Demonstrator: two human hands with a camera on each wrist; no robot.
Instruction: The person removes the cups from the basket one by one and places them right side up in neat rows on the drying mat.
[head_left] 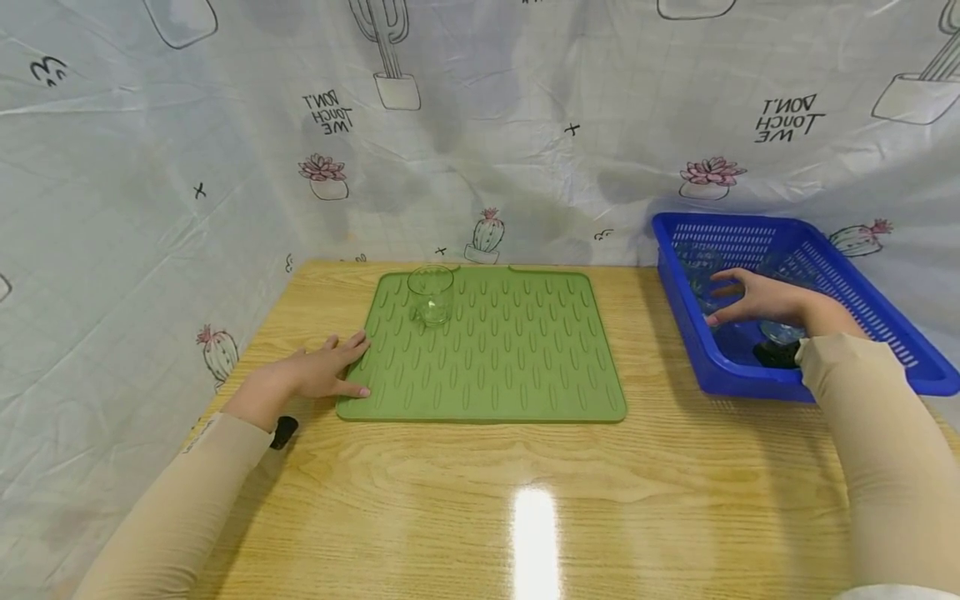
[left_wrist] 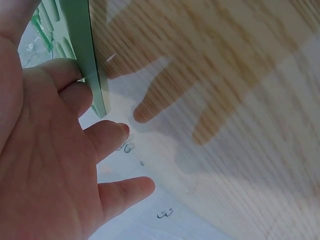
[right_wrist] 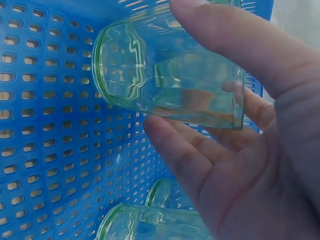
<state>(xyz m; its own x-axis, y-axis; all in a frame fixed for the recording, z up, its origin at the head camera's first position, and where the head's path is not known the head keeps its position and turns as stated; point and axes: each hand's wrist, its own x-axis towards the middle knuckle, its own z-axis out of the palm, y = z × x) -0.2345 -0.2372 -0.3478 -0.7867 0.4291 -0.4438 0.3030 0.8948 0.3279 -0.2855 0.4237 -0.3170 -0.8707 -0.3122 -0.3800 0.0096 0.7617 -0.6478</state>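
My left hand rests at the left edge of the green ridged mat, fingers spread and thumb on its near corner. In the left wrist view, the left hand has its fingers loosely extended beside the mat's rim. A clear glass stands upright on the mat's back left part. My right hand reaches down inside the blue basket. There it holds a clear drinking glass, thumb on one side and fingers curled round the other, the glass's rim toward the palm.
More clear glasses are in the basket below the held one. The basket stands at the right of the wooden table. A white curtain with cactus drawings hangs behind and to the left.
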